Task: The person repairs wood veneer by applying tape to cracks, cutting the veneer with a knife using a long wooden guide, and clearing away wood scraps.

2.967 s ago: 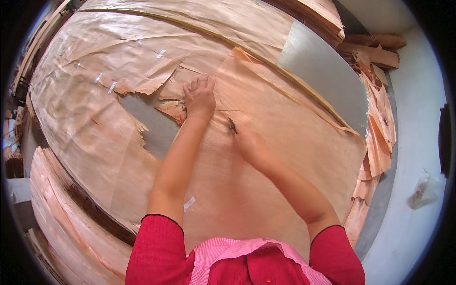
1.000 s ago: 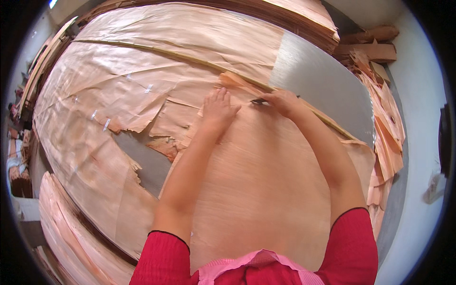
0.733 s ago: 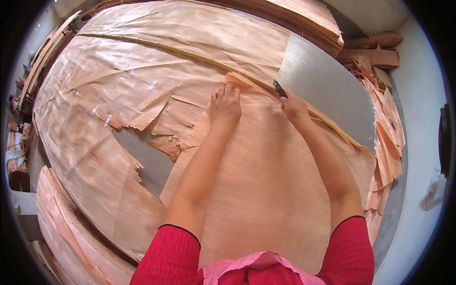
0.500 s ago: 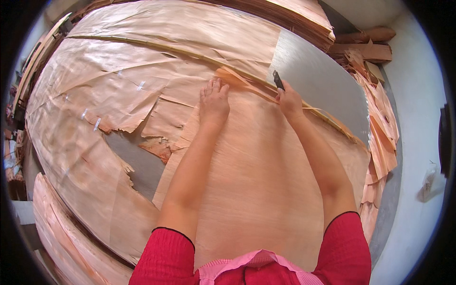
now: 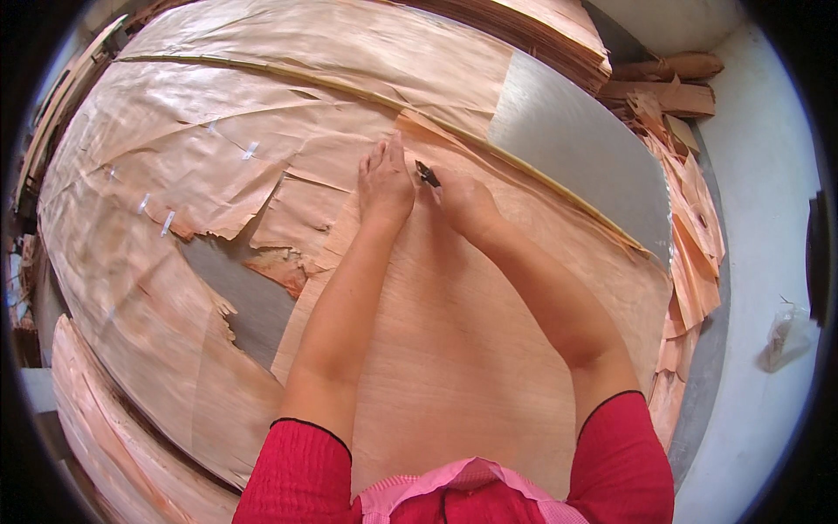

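My left hand [image 5: 385, 186] lies flat with fingers stretched out on a large tan wood veneer sheet [image 5: 471, 349]. Close to its right, my right hand [image 5: 467, 205] is closed round a black utility knife [image 5: 427, 174], whose end points up and left above the veneer. I cannot tell whether its blade touches the sheet. A long, thin yellowish stick [image 5: 541, 177] crosses the work beyond both hands, along the sheet's far edge. Just past my left fingers, a strip of veneer [image 5: 423, 129] lies beside that stick.
Patched veneer with small clear tape pieces [image 5: 168, 224] spreads to the left, with a ragged hole [image 5: 249, 293] showing grey beneath. Grey metal tabletop [image 5: 576, 131] shows at far right. Veneer stacks [image 5: 524, 31] stand behind; scraps [image 5: 694, 253] hang along the right edge.
My right hand has moved left with the utility knife, from the stick to beside my left hand. The raised veneer strip now lies flatter. My left hand stays nearly in place.
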The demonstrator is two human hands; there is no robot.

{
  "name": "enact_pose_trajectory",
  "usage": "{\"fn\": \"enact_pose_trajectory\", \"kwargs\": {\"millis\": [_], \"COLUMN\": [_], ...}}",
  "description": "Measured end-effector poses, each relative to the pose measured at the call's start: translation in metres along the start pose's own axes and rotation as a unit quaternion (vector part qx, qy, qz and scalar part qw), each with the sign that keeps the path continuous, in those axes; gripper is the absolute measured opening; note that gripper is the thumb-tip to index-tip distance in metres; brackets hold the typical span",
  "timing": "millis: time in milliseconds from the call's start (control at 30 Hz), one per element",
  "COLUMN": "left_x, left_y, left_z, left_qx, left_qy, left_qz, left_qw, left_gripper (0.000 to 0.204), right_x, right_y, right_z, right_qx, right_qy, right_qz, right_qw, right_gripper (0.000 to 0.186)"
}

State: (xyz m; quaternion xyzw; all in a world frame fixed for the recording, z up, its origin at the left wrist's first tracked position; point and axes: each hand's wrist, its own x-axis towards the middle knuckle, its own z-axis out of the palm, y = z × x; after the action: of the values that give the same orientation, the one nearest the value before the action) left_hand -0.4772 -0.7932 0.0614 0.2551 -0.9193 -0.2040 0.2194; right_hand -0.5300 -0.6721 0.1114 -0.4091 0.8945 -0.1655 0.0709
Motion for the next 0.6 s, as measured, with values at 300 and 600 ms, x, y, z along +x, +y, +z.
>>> {"fn": "enact_pose_trajectory", "kwargs": {"millis": [300, 600], "left_x": [0.003, 0.003], "left_y": [0.000, 0.002], "left_z": [-0.001, -0.002], "left_qx": [-0.009, -0.039], "left_qy": [-0.041, -0.039], "left_qz": [-0.028, -0.028], "left_qw": [0.999, 0.998], "left_gripper": [0.055, 0.070], "right_x": [-0.003, -0.020], "right_y": [-0.020, 0.039], "right_z": [0.030, -0.025], "right_qx": [-0.051, 0.107], "right_qy": [0.037, 0.040], "right_qz": [0.036, -0.004], "right_qw": [0.997, 0.993], "right_gripper": [0.023, 0.039]}}
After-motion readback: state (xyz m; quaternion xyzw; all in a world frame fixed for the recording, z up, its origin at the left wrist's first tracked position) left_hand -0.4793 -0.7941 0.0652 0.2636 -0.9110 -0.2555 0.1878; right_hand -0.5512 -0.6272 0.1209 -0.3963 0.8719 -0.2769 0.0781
